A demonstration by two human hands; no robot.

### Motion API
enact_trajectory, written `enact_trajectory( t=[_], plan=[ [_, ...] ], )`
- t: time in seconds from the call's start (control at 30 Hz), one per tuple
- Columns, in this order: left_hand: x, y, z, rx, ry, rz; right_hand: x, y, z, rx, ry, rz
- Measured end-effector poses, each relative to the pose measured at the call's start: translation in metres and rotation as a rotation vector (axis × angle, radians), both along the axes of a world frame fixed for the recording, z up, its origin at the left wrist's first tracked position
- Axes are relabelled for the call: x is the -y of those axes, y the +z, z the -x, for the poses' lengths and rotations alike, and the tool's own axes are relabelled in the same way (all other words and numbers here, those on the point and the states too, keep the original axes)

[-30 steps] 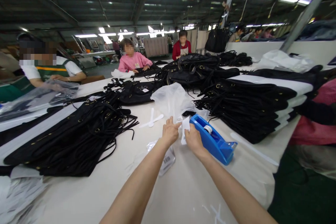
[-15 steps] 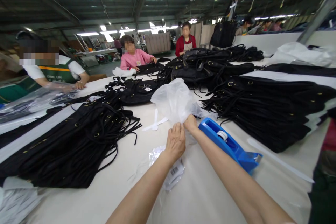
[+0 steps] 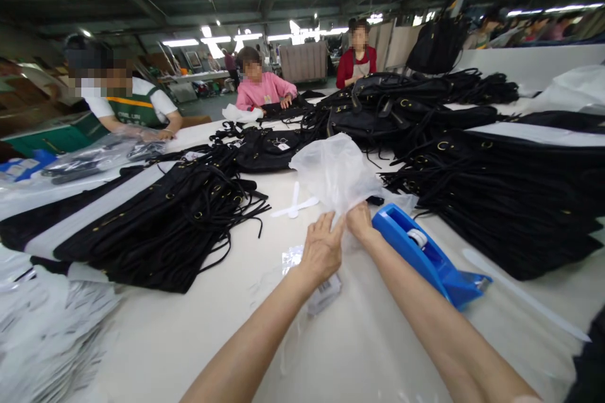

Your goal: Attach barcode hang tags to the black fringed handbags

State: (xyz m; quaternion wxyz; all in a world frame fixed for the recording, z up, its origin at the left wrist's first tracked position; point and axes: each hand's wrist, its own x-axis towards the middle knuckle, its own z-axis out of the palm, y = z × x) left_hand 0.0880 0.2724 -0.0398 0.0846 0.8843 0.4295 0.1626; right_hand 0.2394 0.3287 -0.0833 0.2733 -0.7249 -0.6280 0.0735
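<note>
Put the two hands in the middle of a clock, with twelve straight ahead. The thin white plastic bag (image 3: pixel 333 167) sits at twelve, puffed up on the table (image 3: pixel 212 340), its near end right at the fingers. The right hand (image 3: pixel 360 219) is curled up against that end. The left hand (image 3: pixel 322 249) has its fingers close together and nearly straight, with the tips by the bag. The tips of the right hand are hidden, so I cannot tell if either hand is really pinching the plastic.

The bag looks thin and slippery. It could rip if the hands pull too hard, or slide away if the pinch is too weak. Air inside could make it puff and crumple.

The blue tape holder (image 3: pixel 430 261) is between three and four, just beside the right arm. A swing of that arm could bump it. The small clear packet (image 3: pixel 326 296) lies near six, partly behind the left hand, so a wrist could push it or squash it. The white strips (image 3: pixel 293 201) at ten look light, and a sleeve of plastic could drag them along.
</note>
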Motion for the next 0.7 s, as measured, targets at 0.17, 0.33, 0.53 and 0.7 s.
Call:
enact_trajectory(
  t=[0.17, 0.33, 0.53, 0.7],
  plan=[
    [0.031, -0.011, 0.069, 0.331, 0.474, 0.008, 0.08, 0.004, 0.021, -0.127, 0.042, -0.224],
    [0.072, -0.059, 0.072, 0.443, 0.817, 0.267, 0.148, -0.027, 0.064, -0.148, 0.175, -0.129],
    [0.08, -0.082, 0.028, 0.513, 0.747, 0.163, 0.158, -0.042, 0.081, 0.099, 0.171, 0.006],
    [0.07, -0.084, 0.022, 0.551, 0.688, 0.171, 0.164, -0.044, 0.063, 0.324, 0.412, -0.017]
  ],
)
